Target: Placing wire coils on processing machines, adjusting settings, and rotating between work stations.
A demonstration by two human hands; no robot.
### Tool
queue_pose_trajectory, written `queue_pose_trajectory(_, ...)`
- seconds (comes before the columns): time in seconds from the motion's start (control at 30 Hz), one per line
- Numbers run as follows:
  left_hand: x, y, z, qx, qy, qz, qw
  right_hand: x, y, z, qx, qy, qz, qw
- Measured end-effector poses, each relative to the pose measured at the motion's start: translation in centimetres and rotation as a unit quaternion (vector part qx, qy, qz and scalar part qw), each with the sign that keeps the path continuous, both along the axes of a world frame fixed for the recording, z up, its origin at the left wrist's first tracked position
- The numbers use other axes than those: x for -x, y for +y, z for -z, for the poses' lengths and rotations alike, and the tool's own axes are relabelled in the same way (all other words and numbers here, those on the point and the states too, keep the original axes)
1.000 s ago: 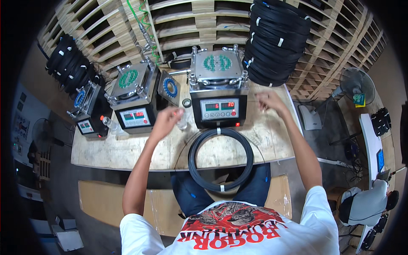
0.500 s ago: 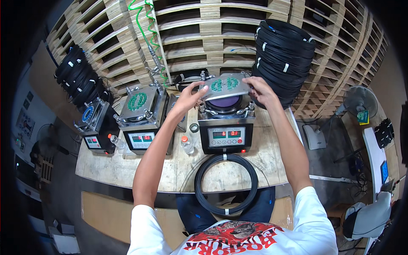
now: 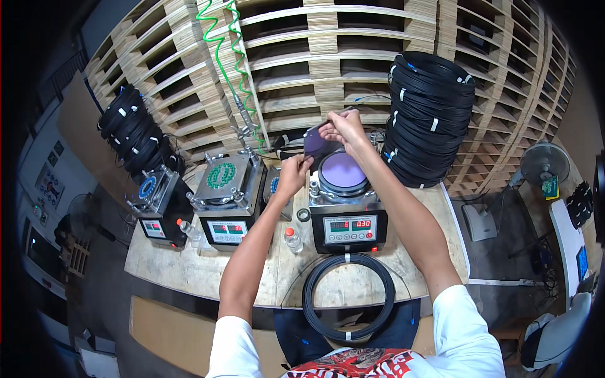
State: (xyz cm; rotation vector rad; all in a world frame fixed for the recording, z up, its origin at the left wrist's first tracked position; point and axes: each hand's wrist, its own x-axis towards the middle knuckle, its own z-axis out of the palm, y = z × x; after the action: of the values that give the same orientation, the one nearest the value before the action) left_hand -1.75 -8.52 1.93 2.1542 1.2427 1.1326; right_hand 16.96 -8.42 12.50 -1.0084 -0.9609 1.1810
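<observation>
A grey press machine (image 3: 346,222) with a red digital display stands in the middle of the wooden bench (image 3: 189,274). Its lid (image 3: 314,142) is tilted up and back, so a round purple plate (image 3: 342,170) shows inside. My right hand (image 3: 343,128) grips the lid's raised top edge. My left hand (image 3: 295,171) holds the lid's lower left corner. A black coiled ring (image 3: 348,296) lies flat on the bench in front of the machine, near my body.
Two similar machines (image 3: 224,203) (image 3: 153,203) stand to the left. A small bottle (image 3: 292,240) and a tape roll (image 3: 304,215) sit between them. Stacks of black coils (image 3: 432,120) (image 3: 134,135) flank stacked wooden pallets (image 3: 296,69). A green spiral hose (image 3: 225,57) hangs down. A fan (image 3: 542,164) stands at the right.
Both hands rose from above the bench to the middle machine's lid and swung it up, uncovering the purple plate. The view tilted upward.
</observation>
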Motion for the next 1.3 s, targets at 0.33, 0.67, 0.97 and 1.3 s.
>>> queue_pose_trajectory(0.33,1.9,2.6,-1.8,0.095,0.017,0.031,0.995,-8.1,-4.2,6.3,-0.177,-0.395,0.109,0.895)
queue_pose_trajectory(0.67,5.5,4.4,-3.6,0.205,0.073,0.215,0.952,-8.2,-6.7,9.2,-0.212,-0.477,0.173,0.835)
queue_pose_trajectory(0.97,14.6,18.3,-9.4,-0.148,0.129,-0.200,0.960,-6.7,-7.7,7.6,-0.184,-0.527,0.186,0.809)
queue_pose_trajectory(1.3,11.8,18.7,-10.5,0.116,-0.185,-0.162,0.962,-6.8,-8.0,7.7,-0.142,-0.570,0.206,0.782)
